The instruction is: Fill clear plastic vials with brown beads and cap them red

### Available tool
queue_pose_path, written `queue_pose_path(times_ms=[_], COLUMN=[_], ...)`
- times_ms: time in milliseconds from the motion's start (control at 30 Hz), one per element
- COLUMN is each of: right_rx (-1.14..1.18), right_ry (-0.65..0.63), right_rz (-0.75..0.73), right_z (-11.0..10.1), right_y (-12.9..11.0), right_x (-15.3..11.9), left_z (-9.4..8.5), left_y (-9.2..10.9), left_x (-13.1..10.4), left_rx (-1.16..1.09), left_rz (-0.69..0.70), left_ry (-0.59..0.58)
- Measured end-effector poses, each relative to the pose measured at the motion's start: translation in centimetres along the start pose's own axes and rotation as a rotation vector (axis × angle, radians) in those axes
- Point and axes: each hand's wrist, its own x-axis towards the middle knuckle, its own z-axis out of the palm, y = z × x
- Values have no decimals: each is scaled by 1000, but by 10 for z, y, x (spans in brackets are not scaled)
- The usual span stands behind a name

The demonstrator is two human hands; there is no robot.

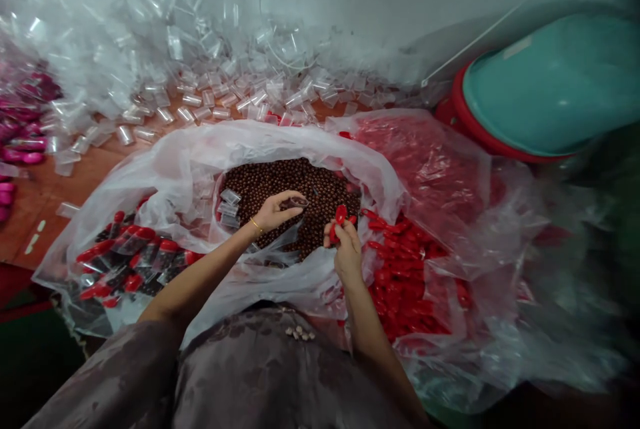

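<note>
My left hand (274, 212) is closed around a clear plastic tube (294, 202) that looks filled with dark beads, its mouth turned to the right. In my right hand (346, 246) are red plastic caps (341, 214), one sticking up between thumb and fingers. Both hands are over a heap of shiny brown beads (280, 179) lying in an opened white plastic bag (195, 139). A few clear tubes (230, 206) rest at the left side of the beads. Loose red caps (400, 276) are piled to the right of my right hand.
Capped tubes with dark contents (140, 252) lie at left. Many clear tubes (210, 99) are heaped along the wall on the orange-brown table (95, 182). Pink pieces (25, 129) sit at far left. A teal bucket (550, 82) stands at back right, beside a red rim (457, 102).
</note>
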Motion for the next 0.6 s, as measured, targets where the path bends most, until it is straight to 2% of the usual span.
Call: queue_pose_path(times_ms=[133,300,433,600], right_rx=[132,95,27,26], right_ry=[-118,-159,-100,-7], right_rz=[98,127,54,30], right_z=[19,20,16,15], right_y=[-27,-36,-38,-38], right_x=[-4,-15,-25,-28], left_z=[8,16,23,35], left_y=[12,18,20,23], left_x=[-24,-41,-49,-56], left_rx=[-24,-23,-99,-160], left_rz=[-11,-41,-103,-163], left_ry=[-106,-182,-220,-277])
